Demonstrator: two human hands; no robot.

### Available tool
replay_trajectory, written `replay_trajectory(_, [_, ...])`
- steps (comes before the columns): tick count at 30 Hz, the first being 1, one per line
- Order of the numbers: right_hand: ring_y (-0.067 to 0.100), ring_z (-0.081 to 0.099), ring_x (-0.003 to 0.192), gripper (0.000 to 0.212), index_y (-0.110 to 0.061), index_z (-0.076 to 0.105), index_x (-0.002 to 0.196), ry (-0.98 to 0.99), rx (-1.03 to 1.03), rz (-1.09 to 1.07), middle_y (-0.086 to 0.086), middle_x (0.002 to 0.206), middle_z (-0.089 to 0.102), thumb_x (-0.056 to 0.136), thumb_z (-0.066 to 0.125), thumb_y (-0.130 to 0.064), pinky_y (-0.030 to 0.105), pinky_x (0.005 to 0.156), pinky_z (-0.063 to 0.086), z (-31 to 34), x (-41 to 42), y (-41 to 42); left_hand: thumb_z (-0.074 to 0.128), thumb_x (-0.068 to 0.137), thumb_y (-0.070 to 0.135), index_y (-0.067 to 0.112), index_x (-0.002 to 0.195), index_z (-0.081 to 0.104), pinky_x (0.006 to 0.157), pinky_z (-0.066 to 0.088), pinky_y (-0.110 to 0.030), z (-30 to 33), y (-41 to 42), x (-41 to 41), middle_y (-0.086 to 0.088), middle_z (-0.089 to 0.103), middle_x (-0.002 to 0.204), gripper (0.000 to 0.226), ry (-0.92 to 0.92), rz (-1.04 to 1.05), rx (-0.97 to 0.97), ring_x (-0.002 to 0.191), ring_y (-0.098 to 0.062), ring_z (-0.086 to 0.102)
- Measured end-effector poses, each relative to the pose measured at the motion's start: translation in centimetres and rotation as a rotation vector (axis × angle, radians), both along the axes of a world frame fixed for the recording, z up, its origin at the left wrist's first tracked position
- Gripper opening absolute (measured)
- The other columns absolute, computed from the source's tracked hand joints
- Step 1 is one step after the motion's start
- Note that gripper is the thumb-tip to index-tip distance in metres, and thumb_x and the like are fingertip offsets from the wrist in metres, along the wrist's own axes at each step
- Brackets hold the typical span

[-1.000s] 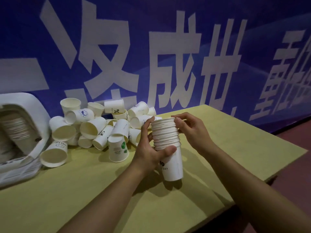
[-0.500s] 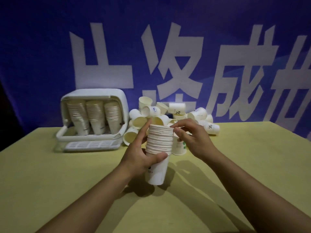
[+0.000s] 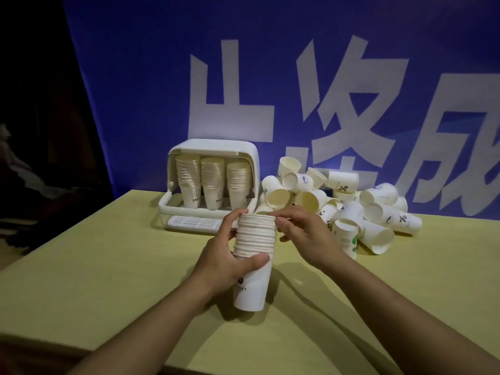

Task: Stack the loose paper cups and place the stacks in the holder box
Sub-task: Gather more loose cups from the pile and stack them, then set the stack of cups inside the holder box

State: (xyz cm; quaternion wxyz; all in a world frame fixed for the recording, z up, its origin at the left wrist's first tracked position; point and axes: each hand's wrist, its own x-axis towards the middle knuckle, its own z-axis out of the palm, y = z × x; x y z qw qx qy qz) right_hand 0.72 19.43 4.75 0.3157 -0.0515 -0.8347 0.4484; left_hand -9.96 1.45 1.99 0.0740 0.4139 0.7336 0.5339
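Stacked paper cups (image 3: 254, 255) stand upright in the middle of the view, above the yellow-green table (image 3: 108, 280), and you hold them with both hands. Your left hand (image 3: 224, 262) is wrapped around the middle of the stack, with the thumb across the front. Your right hand (image 3: 303, 234) pinches the top rims with its fingertips. On the lowest cup you can read the dark letters "DAY" under a small round mark; your left hand hides the rest of the word.

Behind the stack, the white holder box (image 3: 213, 182) stands open at the far side of the table. Inside it are three stacks of cups, side by side; two of them show letters beginning "HEL". Just right of the box lies a heap of loose cups (image 3: 338, 201), many on their sides; some show a "%" sign, one has green print. The blue banner (image 3: 270, 90) behind has big white Chinese characters.
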Motion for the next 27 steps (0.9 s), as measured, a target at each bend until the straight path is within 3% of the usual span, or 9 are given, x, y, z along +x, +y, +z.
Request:
replay_trajectory(5, [0.010, 0.069, 0.088, 0.034, -0.028, 0.059, 0.133, 0.023, -0.208, 0.016, -0.004, 0.115, 0.064, 0.099, 0.060, -0.023, 0.028, 0.071, 0.060, -0.2, -2.9, -2.4, 0.087, 0.075, 0.041, 0.076, 0.123, 0.023, 0.081, 0.052, -0.025, 0.7, -1.1, -2.2, 0.022, 0.053, 0.123, 0.088, 0.014, 0.118, 0.074, 0.110, 0.007, 0.053])
replay_trajectory(10, [0.013, 0.060, 0.064, 0.015, -0.019, 0.066, 0.112, -0.022, -0.452, 0.018, 0.007, 0.096, 0.068, 0.101, 0.055, -0.017, 0.029, 0.057, 0.052, -2.4, -7.8, -4.4, 0.083, 0.082, 0.032, 0.056, 0.140, 0.021, 0.081, 0.058, -0.030, 3.1, -2.3, -6.5, 0.004, 0.055, 0.137, 0.088, 0.032, 0.284, 0.167, 0.109, -0.012, 0.064])
replay_trajectory(13, [0.016, 0.049, 0.056, 0.009, -0.013, 0.067, 0.101, -0.073, -0.521, 0.046, 0.009, 0.073, 0.059, 0.099, 0.057, -0.013, 0.033, 0.050, 0.041, -5.4, -9.7, -5.5, 0.082, 0.081, 0.039, 0.056, 0.140, 0.018, 0.084, 0.059, -0.039, 4.9, -2.9, -9.3, 0.007, 0.057, 0.132, 0.089, 0.099, 0.410, 0.170, 0.104, -0.016, 0.066])
replay_trajectory(15, [0.016, 0.044, 0.053, 0.010, -0.009, 0.066, 0.099, -0.081, -0.567, 0.092, 0.005, 0.067, 0.056, 0.098, 0.057, -0.007, 0.031, 0.050, 0.037, -6.9, -10.4, -5.7, 0.082, 0.080, 0.041, 0.053, 0.141, 0.016, 0.083, 0.055, -0.035, 5.7, -3.1, -11.2, 0.009, 0.055, 0.131, 0.090, 0.143, 0.498, 0.154, 0.103, -0.016, 0.065])
replay_trajectory(20, [0.018, 0.043, 0.052, 0.012, -0.006, 0.065, 0.099, -0.095, -0.651, 0.101, 0.004, 0.064, 0.053, 0.100, 0.053, -0.004, 0.032, 0.051, 0.035, -7.9, -11.2, -4.5, 0.084, 0.079, 0.036, 0.050, 0.134, 0.019, 0.090, 0.056, -0.049, 6.5, -2.0, -15.9, 0.005, 0.051, 0.139, 0.086, 0.193, 0.607, 0.134, 0.111, -0.024, 0.062])
replay_trajectory(27, [0.019, 0.043, 0.056, 0.012, -0.007, 0.065, 0.100, -0.129, -0.609, 0.158, -0.001, 0.062, 0.053, 0.100, 0.053, -0.004, 0.033, 0.054, 0.035, -8.2, -11.6, -4.3, 0.083, 0.081, 0.034, 0.038, 0.134, 0.024, 0.092, 0.052, -0.047, 4.7, 1.4, -19.5, 0.004, 0.048, 0.141, 0.080, 0.209, 0.645, 0.018, 0.112, -0.027, 0.058])
